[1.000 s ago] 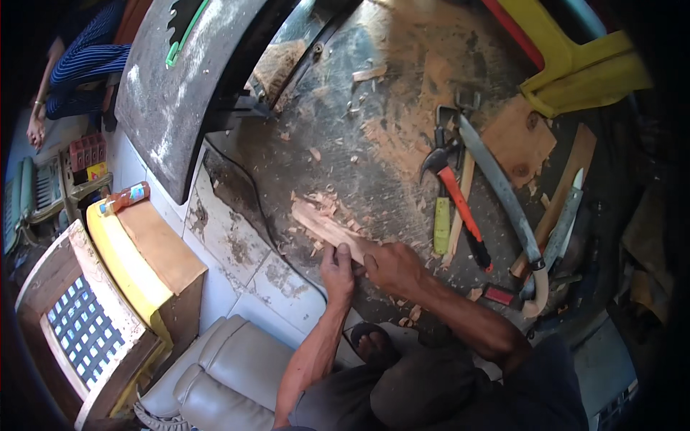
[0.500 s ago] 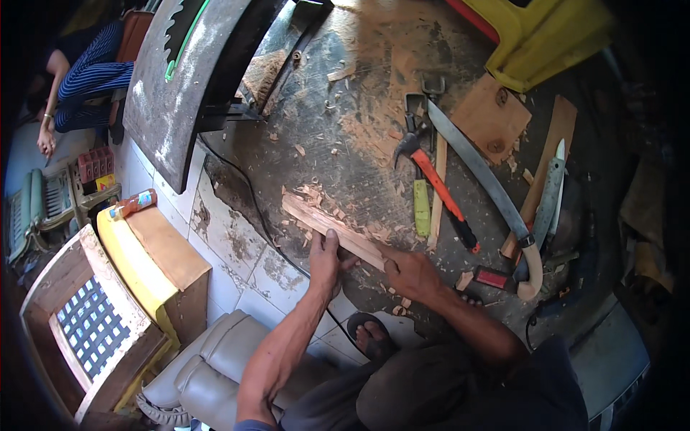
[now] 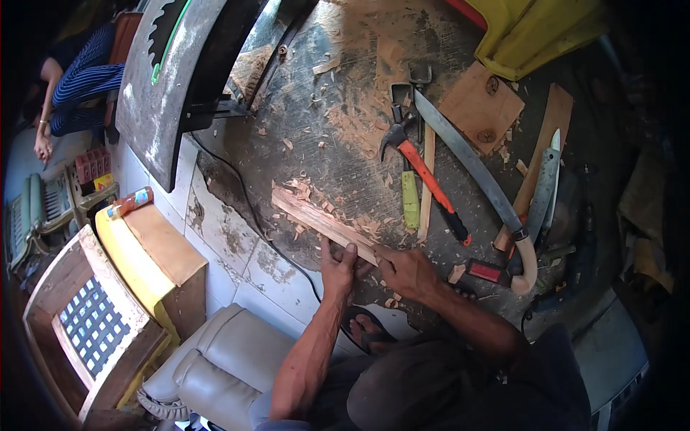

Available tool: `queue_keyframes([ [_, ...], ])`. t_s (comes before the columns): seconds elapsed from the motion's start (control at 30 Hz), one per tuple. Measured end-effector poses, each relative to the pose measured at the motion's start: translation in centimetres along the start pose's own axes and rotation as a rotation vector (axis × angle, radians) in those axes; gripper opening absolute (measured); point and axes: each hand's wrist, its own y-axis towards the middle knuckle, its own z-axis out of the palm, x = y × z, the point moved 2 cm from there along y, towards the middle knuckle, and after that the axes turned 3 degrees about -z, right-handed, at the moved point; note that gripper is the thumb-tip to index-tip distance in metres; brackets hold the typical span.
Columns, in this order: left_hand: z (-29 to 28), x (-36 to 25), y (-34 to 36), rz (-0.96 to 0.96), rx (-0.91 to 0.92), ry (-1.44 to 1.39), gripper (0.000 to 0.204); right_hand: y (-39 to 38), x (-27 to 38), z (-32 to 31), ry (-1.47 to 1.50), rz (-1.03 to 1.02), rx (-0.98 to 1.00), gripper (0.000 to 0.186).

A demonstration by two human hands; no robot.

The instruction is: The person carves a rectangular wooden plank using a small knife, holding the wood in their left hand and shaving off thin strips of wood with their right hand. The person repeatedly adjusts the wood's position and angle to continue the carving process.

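Note:
A pale strip of wood (image 3: 316, 219) lies at a slant over curled shavings on the dark, scuffed work surface (image 3: 287, 129). My left hand (image 3: 336, 269) grips it from below, thumb along its lower edge. My right hand (image 3: 406, 273) is closed at the strip's right end; whether it also holds anything else is hidden. Beyond lie a claw hammer (image 3: 424, 172) with an orange and black handle, a yellow-green handled tool (image 3: 410, 201), and a long curved blade (image 3: 467, 158) with a pale handle. A pointed knife (image 3: 545, 187) and a red-and-black block (image 3: 489, 273) are further right.
A saw-blade machine (image 3: 147, 108) stands at upper left, its black cable trailing down. Another person (image 3: 79, 86) in striped trousers is beyond it. Wooden furniture frames (image 3: 57, 287), a bottle (image 3: 129, 201) and a grey padded seat (image 3: 201, 366) are left; a yellow object (image 3: 532, 36) is upper right.
The view has shifted, moving the tools up and left in it. My left hand has slid rightward along the strip since half a second ago.

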Motion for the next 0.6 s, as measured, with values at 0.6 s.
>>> queue_keyframes([
  [0.6, 0.1, -0.7, 0.4, 0.006, 0.062, -0.047, 0.061, 2.4, -0.4, 0.9, -0.106, 0.057, -0.009, 0.036],
])
